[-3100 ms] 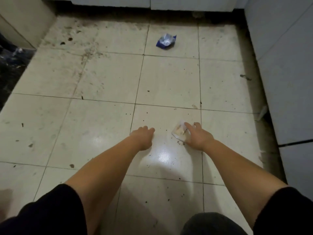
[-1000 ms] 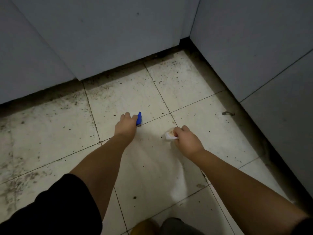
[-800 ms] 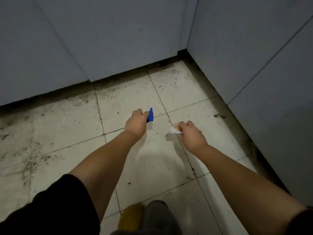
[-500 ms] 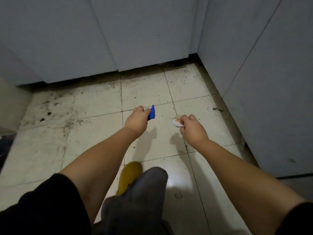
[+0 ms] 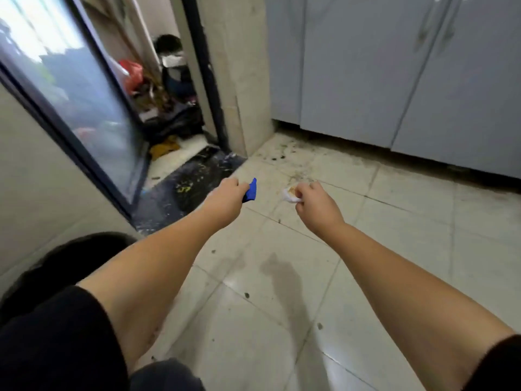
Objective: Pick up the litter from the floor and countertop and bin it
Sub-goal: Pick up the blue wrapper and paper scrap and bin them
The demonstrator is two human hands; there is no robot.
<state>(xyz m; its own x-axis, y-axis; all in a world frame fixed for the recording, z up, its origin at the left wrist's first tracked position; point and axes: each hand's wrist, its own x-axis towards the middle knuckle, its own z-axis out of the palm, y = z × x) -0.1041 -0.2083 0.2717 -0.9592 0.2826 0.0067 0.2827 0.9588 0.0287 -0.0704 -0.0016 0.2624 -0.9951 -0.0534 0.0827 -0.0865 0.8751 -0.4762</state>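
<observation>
While left hand (image 5: 225,196) pinches half-hidden blue wrapper (image 5: 251,191), right hand (image 5: 315,203) grips crumpled pale scrap (image 5: 290,194), doorway clutter blurred

You have two pieces of litter off the floor, one in each fist. The crumpled bright blue foil wrapper (image 5: 251,191) sticks out past the knuckles of your left hand (image 5: 225,196), standing roughly upright. The small scrunched white paper scrap with a tan stain (image 5: 290,194) pokes from your right hand (image 5: 315,204), held level with the blue one, well apart from it
</observation>
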